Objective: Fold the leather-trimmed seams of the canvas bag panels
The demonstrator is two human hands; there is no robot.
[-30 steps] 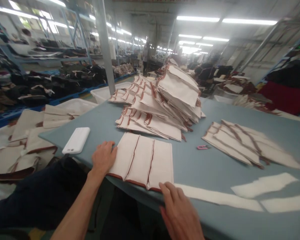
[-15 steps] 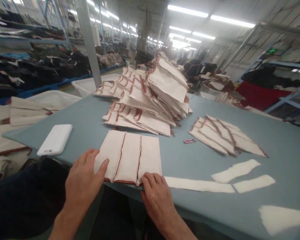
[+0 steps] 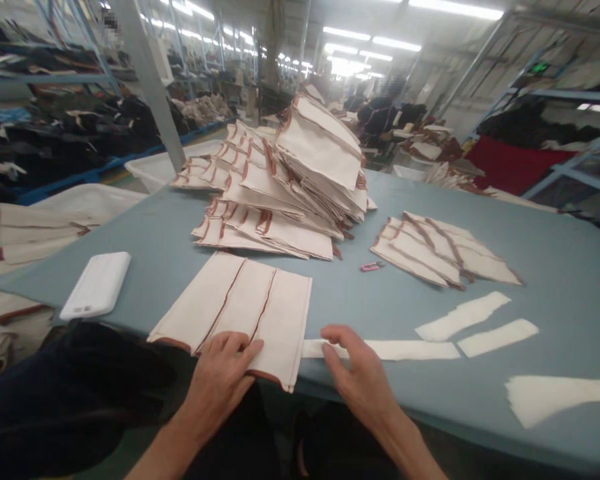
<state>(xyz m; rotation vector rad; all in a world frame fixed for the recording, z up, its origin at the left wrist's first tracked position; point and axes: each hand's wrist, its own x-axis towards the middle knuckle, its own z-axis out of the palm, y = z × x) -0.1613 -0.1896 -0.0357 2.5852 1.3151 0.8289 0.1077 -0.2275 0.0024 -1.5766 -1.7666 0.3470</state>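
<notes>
A cream fabric panel with dark red-brown seams and a bound front edge lies on the table in front of me. My left hand rests on the panel near that front edge, thumb and fingers on top of the cloth, thumb apart. To the panel's right, my right hand is open over a long cream strip, its thumb and forefinger spread. Whether it touches the strip I cannot tell. The strip's left end meets the panel's right edge.
Behind the panel rises a tall stack of similar panels. More panels lie at right, near pink thread snips. Shorter strips and a fanned strip pile lie nearer. A white device sits at left on the blue-green table.
The panel has turned slightly, its near left corner swinging out leftward. My left hand has moved right onto its front edge. The right hand has left the panel and moved right over the strip.
</notes>
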